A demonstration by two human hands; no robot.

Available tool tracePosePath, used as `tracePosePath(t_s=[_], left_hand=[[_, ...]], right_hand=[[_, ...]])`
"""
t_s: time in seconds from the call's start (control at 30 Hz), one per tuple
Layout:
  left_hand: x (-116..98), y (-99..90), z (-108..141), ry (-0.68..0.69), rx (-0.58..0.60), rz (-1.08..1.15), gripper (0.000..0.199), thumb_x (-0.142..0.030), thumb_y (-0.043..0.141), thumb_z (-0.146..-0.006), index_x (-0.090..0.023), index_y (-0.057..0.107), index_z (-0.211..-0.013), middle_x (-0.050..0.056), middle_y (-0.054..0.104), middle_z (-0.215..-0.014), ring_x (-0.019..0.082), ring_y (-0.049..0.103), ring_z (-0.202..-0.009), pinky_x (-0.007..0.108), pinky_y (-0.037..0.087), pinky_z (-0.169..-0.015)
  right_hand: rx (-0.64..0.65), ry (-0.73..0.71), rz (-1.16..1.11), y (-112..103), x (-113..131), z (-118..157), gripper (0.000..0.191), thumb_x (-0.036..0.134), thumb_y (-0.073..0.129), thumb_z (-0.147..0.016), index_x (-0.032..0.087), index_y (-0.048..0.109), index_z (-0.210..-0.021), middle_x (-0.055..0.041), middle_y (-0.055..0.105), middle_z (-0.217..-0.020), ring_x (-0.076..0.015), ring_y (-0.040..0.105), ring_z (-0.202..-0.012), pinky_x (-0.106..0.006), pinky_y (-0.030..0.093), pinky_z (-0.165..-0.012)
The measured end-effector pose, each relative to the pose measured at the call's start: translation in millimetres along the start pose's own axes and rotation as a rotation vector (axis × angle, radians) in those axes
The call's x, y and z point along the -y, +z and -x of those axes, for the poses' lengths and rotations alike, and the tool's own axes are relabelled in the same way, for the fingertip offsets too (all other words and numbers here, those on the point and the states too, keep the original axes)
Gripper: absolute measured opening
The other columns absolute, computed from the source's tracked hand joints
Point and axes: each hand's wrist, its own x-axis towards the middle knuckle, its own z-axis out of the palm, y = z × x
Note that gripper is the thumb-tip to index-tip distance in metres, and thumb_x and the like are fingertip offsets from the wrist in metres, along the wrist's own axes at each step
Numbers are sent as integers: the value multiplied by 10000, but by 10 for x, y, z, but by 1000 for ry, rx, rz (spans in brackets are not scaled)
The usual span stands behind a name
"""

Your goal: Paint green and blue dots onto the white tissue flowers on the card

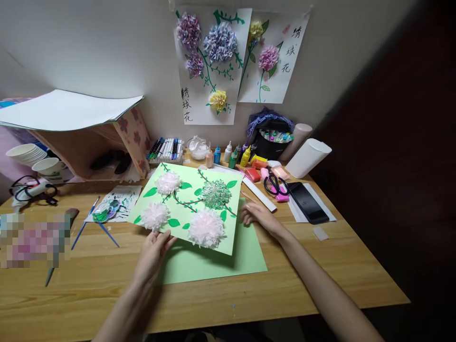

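A light green sheet with a flower picture (183,190) is tilted up above the table. Three puffy pale pink paper flowers and one green-and-white flower (215,194) stand out from it, among painted leaves and vines. My left hand (156,244) grips its lower left edge, thumb on the front and the other fingers mostly hidden beneath. Just past the right edge, my right hand (258,216) hovers with fingers loosely bent and apart; nothing shows in it. Under the picture, a plain green sheet (221,268) lies flat on the wooden table (285,294).
Paint bottles (233,157), markers (166,149) and a clear bowl (198,148) line the wall side. Black scissors (277,184), clay packs (253,175) and a phone (308,203) lie to the right. Brushes (107,232) and a paint-stained palette (106,210) are at left. Two flower pictures (213,80) hang above.
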Motion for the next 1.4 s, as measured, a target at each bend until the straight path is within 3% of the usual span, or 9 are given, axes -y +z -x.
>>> tracePosePath(t_s=[0.23,0.5,0.8,0.93,1.07,1.13,1.23,1.33,1.4], left_hand=[[291,190,98,-45,-61,69,318,65,525,-888,-120,529,-629,-21,557,-620,52,612,-576,150,617,-659],[294,500,-41,-60,-118,71,360,34,495,-932,-163,435,-637,-37,510,-585,55,649,-631,175,613,-788],[181,516,-242,-183,104,-29,300,-7,476,-949,-130,544,-685,62,671,-697,94,702,-725,210,579,-884],[26,205,-281,-335,331,-152,186,-123,562,-928,-8,666,-826,244,734,-838,220,741,-702,293,600,-698],[-196,-371,-346,-231,573,-446,361,-397,643,-883,-42,707,-885,183,738,-772,192,705,-607,275,547,-600],[-348,-709,-429,81,328,-603,425,-496,626,-850,-80,709,-834,111,701,-668,163,633,-506,256,479,-503],[-574,-1194,-595,290,-35,-637,436,-513,494,-900,-123,670,-817,19,611,-605,128,556,-499,230,404,-497],[-710,-1545,-743,416,-314,-721,383,-419,428,-930,-137,663,-825,40,631,-679,180,621,-674,257,434,-612],[-751,-1668,-819,440,-410,-798,363,-377,420,-938,-136,678,-856,78,680,-767,211,649,-754,280,443,-664]], right_hand=[[-41,-27,-112,-34,-65,-9,559,664,696,-729,151,671,-949,-126,753,-932,-183,722,-752,-322,580,-709],[-146,-23,-154,-60,-181,8,636,640,759,-671,167,685,-1090,-179,739,-1140,-232,731,-892,-374,579,-789],[-214,-39,-137,-59,-272,-6,599,608,754,-697,190,682,-1120,-171,709,-1225,-250,729,-950,-408,584,-852],[-289,-77,-38,-38,-284,28,598,622,704,-733,179,644,-1131,-167,704,-1197,-243,713,-942,-395,580,-835],[-461,-272,217,95,-205,135,460,582,592,-842,200,607,-1098,-102,694,-1059,-178,648,-830,-316,542,-753],[-410,-333,326,277,-97,175,365,529,551,-887,211,597,-1060,-69,685,-960,-168,627,-802,-294,523,-743],[-143,-375,496,802,128,160,313,490,489,-926,214,602,-1024,-52,679,-863,-180,635,-790,-281,506,-704],[228,-394,675,1638,333,43,286,424,407,-972,216,602,-970,-30,671,-789,-171,637,-728,-271,477,-664],[353,-448,810,2289,407,-74,276,352,382,-984,208,584,-864,-42,689,-812,-177,651,-759,-277,471,-705]])
